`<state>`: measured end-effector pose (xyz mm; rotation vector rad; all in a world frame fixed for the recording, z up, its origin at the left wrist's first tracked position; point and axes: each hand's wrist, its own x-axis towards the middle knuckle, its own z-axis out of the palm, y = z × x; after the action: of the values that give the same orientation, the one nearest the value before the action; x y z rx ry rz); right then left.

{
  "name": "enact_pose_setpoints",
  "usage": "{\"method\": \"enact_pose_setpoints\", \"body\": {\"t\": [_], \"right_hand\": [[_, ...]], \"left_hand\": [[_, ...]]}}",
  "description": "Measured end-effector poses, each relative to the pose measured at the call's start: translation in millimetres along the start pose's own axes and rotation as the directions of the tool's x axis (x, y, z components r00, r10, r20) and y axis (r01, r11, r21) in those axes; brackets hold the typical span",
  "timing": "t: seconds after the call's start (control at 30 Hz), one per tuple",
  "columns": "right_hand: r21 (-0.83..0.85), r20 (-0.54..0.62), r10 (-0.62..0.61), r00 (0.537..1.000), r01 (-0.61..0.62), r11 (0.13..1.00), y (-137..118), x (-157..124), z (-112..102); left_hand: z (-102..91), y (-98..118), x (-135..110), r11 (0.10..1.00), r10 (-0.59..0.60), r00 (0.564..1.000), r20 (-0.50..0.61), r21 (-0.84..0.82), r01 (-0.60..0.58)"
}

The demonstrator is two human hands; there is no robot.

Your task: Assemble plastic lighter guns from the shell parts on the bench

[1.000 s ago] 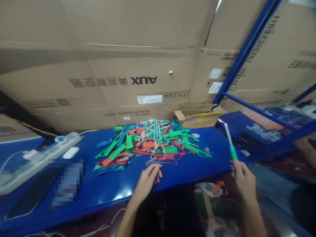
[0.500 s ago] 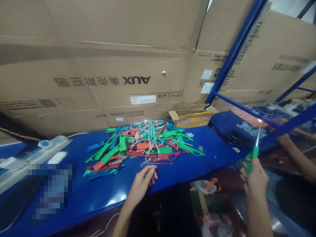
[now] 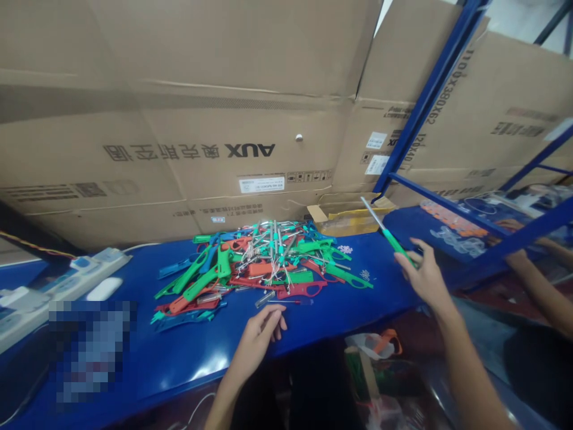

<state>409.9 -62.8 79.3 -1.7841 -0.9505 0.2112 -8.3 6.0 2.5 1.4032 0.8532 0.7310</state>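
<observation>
A heap of green, red and teal plastic lighter shells and metal parts point(image 3: 264, 263) lies on the blue table point(image 3: 188, 346). My left hand point(image 3: 262, 334) rests on the table just in front of the heap, fingers loosely curled, holding nothing. My right hand point(image 3: 423, 275) is raised over the table's right end and grips a long lighter point(image 3: 385, 230) with a green handle and a thin metal tube that points up and to the left. No flame shows at its tip.
Large cardboard boxes point(image 3: 224, 119) form a wall behind the table. An open small carton point(image 3: 349, 218) sits at the back right. A power strip point(image 3: 54, 283) and a white mouse point(image 3: 104, 288) lie at the left. Blue rack bars point(image 3: 430, 95) rise at the right, and another person's arm point(image 3: 541, 286) reaches in.
My right hand has swung the lighter from pointing up and right, with a flame at its tip, to pointing up and left with no flame. The left hand has barely moved.
</observation>
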Motion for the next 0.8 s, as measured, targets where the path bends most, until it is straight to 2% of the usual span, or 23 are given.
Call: {"method": "enact_pose_setpoints", "body": {"t": [0.03,0.07,0.1,0.13,0.2,0.3,0.37,0.43,0.5,0.63,0.73,0.8], "right_hand": [[-0.228,0.081,-0.161,0.984,0.176,0.958,-6.2,25.4,-2.3],[-0.436,0.161,-0.319,0.934,0.358,0.826,-13.3,52.0,-3.5],[-0.566,0.277,-0.423,0.863,0.502,0.653,-21.1,78.4,-3.3],[-0.588,0.312,-0.456,0.834,0.546,0.597,-29.2,103.3,-1.3],[-0.591,0.351,-0.489,0.799,0.594,0.545,-44.8,144.1,7.6],[-0.619,0.319,-0.551,0.771,0.610,0.494,-58.1,172.4,29.7],[-0.651,0.218,-0.607,0.764,0.577,0.493,-55.9,168.3,47.9],[-0.640,0.121,-0.644,0.755,0.555,0.531,-45.8,150.3,67.3],[-0.581,0.096,-0.649,0.755,0.572,0.580,-31.1,125.4,85.7],[-0.481,-0.041,-0.600,0.799,0.511,0.713,-5.4,77.2,109.9],[-0.419,-0.087,-0.607,0.790,0.523,0.742,-1.6,50.8,121.9],[-0.358,-0.036,-0.635,0.771,0.583,0.729,-8.9,39.4,134.5]], "left_hand": [[0.1,0.1,0.0,1.000,0.004,1.000,0.001,0.001,-0.004],[0.3,0.3,0.0,1.000,0.006,1.000,0.002,0.002,-0.006],[0.6,0.5,-0.1,1.000,0.007,1.000,0.002,0.002,-0.007],[0.9,0.7,-0.3,1.000,0.007,1.000,-0.001,0.002,-0.007],[1.7,1.2,-0.8,1.000,0.005,1.000,-0.009,0.000,-0.005],[2.5,1.1,-1.4,1.000,0.002,1.000,-0.023,-0.014,-0.002],[2.3,0.4,-1.1,1.000,0.006,0.999,-0.036,-0.029,-0.007],[1.6,-0.4,-0.5,0.999,0.013,0.999,-0.048,-0.040,-0.015],[1.5,-1.3,-0.6,0.999,0.015,0.999,-0.042,-0.039,-0.017],[5.2,-0.8,-5.2,0.999,0.042,0.999,-0.016,-0.009,-0.043],[4.3,8.0,-2.0,0.989,0.136,0.985,-0.107,0.068,-0.129],[-6.2,22.5,12.6,0.975,0.200,0.954,-0.223,0.141,-0.171]]}}
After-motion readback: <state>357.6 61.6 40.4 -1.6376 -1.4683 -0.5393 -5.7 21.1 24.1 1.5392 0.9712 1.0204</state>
